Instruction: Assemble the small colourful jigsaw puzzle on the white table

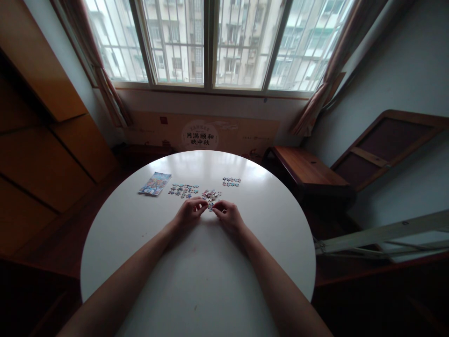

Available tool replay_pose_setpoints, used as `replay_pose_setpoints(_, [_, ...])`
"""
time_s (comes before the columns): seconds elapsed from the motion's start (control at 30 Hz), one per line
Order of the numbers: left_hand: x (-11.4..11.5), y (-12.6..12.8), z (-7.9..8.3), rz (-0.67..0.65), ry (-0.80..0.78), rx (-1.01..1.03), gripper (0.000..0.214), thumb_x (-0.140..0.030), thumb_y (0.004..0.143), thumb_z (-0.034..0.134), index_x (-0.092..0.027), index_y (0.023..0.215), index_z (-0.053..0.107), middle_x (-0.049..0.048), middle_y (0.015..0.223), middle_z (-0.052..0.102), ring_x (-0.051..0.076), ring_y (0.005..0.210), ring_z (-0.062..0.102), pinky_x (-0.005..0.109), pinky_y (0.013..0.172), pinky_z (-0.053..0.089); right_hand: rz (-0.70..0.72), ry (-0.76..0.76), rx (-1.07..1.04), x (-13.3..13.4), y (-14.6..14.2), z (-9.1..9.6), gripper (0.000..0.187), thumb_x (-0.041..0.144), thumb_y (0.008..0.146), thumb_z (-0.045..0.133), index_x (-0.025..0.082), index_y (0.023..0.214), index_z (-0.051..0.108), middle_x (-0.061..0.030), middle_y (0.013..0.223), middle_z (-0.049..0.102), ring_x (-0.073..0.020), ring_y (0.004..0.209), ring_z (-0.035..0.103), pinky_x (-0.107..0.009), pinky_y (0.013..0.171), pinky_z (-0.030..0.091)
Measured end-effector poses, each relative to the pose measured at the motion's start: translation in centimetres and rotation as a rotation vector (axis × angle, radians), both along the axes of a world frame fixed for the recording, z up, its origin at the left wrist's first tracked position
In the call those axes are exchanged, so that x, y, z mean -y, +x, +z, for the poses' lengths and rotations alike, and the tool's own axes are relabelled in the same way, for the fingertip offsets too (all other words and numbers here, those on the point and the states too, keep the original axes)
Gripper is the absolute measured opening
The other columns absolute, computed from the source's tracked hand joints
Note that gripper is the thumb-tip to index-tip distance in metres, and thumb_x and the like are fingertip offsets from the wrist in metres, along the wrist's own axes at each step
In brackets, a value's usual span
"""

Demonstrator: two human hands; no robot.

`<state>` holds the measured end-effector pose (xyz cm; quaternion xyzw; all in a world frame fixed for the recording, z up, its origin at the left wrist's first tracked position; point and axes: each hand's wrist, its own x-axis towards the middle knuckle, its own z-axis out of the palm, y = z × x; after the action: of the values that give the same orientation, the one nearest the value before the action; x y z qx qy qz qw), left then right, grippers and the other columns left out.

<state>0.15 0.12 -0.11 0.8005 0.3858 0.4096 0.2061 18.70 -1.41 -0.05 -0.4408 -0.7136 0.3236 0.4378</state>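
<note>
- Because the puzzle pieces [211, 206] are small, a soft touch should work best.
- The left hand [192, 209] and right hand [227, 213] are at the near side of the pile [211, 194], fingers curled; I cannot tell if they pinch a piece.
- Try not to bump the left group [184, 190], left of the pile, or the right group [232, 182], behind it to the right.

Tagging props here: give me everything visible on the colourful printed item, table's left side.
The printed item is a flat, thin rectangle with a busy multicolour picture, much of it blue, and pale edges. Paper or plastic: can't tell. It lies picture side up, skewed, on the white table, left of the puzzle pieces, touching only the table.
</note>
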Motion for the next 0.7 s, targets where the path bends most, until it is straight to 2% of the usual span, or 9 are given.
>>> replay_pose_setpoints(0.53, [-0.15,-0.12,-0.25,-0.002,0.007,-0.023,0.015,-0.024,0.082,0.056,-0.014,0.079,0.067,0.0023,0.072,0.06,0.007,0.055,0.051,0.017,0.051,0.042,0.016,-0.002,0.023,-0.2,0.05,-0.32,0.016,0.029,0.077,0.056,0.015,0.076,0.063,-0.0024,0.065,0.062,-0.0126,0.059,0.055,-0.023,0.056,0.043])
replay_pose_setpoints(0.7, [0.15,0.03,0.14,-0.006,-0.012,0.005,0.015,-0.023,0.081,0.056,-0.013,0.08,0.067,0.0025,0.073,0.062,0.006,0.053,0.051,0.017,0.05,0.042,0.0,0.0,0.029,-0.02,-0.02,-0.03,0.015,0.029,0.076,0.056,0.015,0.075,0.062,-0.0022,0.064,0.062,-0.0121,0.058,0.054,-0.022,0.055,0.042])
